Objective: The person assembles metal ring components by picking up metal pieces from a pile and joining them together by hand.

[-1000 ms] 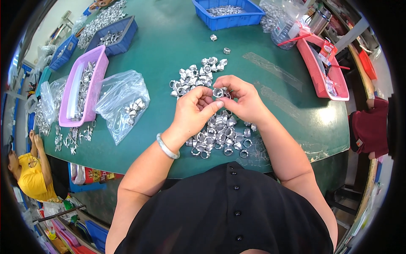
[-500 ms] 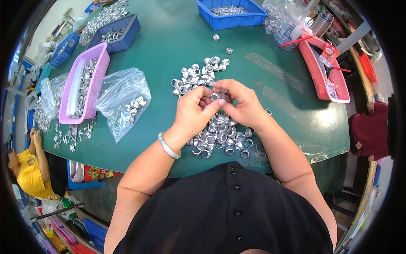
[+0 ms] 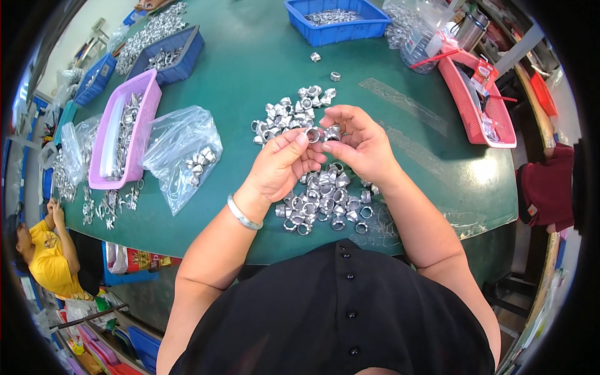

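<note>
Between the thumb and fingers of my left hand is a silver-coloured metal ring, its round opening showing. My right hand is just beside it, thumb and fingers curled around another ring; whether it holds more than one is hard to see. Beneath my wrists, close to the table's near edge, lies a pile of loose rings. Beyond my hands is a second pile of rings, with two single rings farther back.
A clear plastic bag with several rings lies left of my hands, beside a purple basket of metal pieces. Blue bins stand at the back. A pink basket is at right. A person in yellow sits far left.
My hands, close together before, have drawn slightly apart. The ring in my left fingers now shows its opening, and my right hand has turned more open toward view.
</note>
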`<state>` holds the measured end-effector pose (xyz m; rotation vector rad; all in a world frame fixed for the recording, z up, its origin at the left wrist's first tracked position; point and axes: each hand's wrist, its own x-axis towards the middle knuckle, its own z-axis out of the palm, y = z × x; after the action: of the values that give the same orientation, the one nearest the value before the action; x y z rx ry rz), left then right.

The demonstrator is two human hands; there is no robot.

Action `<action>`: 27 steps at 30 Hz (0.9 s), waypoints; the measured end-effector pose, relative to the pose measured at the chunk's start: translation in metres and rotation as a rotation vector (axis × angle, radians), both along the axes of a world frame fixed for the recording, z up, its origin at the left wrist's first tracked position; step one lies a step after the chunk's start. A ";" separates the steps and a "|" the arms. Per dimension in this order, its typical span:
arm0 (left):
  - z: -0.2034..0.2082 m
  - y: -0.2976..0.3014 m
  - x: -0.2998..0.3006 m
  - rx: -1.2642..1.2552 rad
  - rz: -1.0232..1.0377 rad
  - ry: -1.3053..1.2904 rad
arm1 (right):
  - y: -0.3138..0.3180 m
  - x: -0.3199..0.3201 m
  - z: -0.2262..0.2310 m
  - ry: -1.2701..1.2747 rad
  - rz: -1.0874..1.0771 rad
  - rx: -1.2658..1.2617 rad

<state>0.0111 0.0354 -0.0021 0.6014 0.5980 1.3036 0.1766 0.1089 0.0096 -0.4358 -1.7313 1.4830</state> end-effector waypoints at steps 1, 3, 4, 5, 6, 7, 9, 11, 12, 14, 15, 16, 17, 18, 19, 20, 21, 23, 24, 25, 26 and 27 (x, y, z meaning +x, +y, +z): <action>0.000 0.000 0.000 0.000 -0.010 -0.023 | 0.000 0.001 0.000 0.011 0.026 -0.031; 0.000 0.001 -0.001 -0.005 -0.019 -0.040 | 0.001 0.001 0.000 0.022 0.052 -0.062; -0.001 0.001 -0.001 -0.010 -0.027 -0.058 | 0.001 0.001 0.000 0.036 0.060 -0.067; -0.001 0.001 -0.001 -0.010 -0.028 -0.057 | 0.001 0.001 0.000 0.050 0.068 -0.072; -0.001 0.001 -0.002 -0.009 -0.035 -0.072 | 0.000 0.000 0.001 0.050 0.068 -0.072; -0.001 0.001 -0.002 -0.009 -0.041 -0.087 | 0.000 0.000 0.002 0.061 0.070 -0.078; -0.002 0.000 -0.002 0.003 -0.049 -0.093 | 0.000 0.000 0.002 0.073 0.071 -0.084; -0.002 0.000 -0.002 0.016 -0.058 -0.100 | 0.000 0.000 0.002 0.084 0.088 -0.091; 0.000 0.000 -0.001 0.003 -0.046 -0.080 | 0.000 0.000 0.001 0.084 0.085 -0.091; 0.004 0.001 0.001 -0.009 -0.038 -0.060 | 0.001 -0.001 -0.002 0.083 0.006 -0.016; 0.007 0.000 0.000 -0.006 -0.041 -0.058 | 0.000 -0.001 -0.001 0.084 0.007 -0.016; 0.008 -0.001 0.000 -0.003 -0.045 -0.056 | 0.000 0.000 0.001 0.000 -0.044 0.074; 0.008 -0.001 0.000 -0.003 -0.045 -0.056 | -0.001 0.000 0.002 -0.083 -0.095 0.164; 0.008 -0.001 0.001 -0.032 -0.021 0.032 | -0.002 0.000 0.004 -0.083 -0.094 0.164; 0.007 -0.002 0.002 -0.060 0.003 0.119 | -0.003 0.000 0.005 -0.132 -0.115 0.267; 0.006 -0.002 0.003 -0.060 0.004 0.119 | -0.004 -0.001 0.006 -0.180 -0.136 0.369; 0.005 -0.002 0.005 -0.062 0.022 0.191 | -0.006 0.000 0.010 -0.216 -0.138 0.420; 0.005 -0.003 0.009 -0.081 0.069 0.287 | -0.008 -0.002 0.009 -0.220 -0.134 0.450; 0.005 -0.003 0.009 -0.081 0.069 0.287 | -0.008 -0.002 0.008 -0.223 -0.131 0.480; 0.005 -0.002 0.008 -0.081 0.061 0.319 | -0.008 -0.002 0.009 -0.223 -0.131 0.480; 0.005 -0.002 0.007 -0.080 0.053 0.351 | -0.008 -0.002 0.010 -0.221 -0.133 0.499; 0.004 -0.001 0.005 -0.081 0.054 0.351 | -0.008 -0.002 0.010 -0.217 -0.134 0.519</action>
<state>0.0162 0.0339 0.0015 0.7586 0.9559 1.2252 0.1743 0.1012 0.0201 -0.4343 -2.1252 0.8678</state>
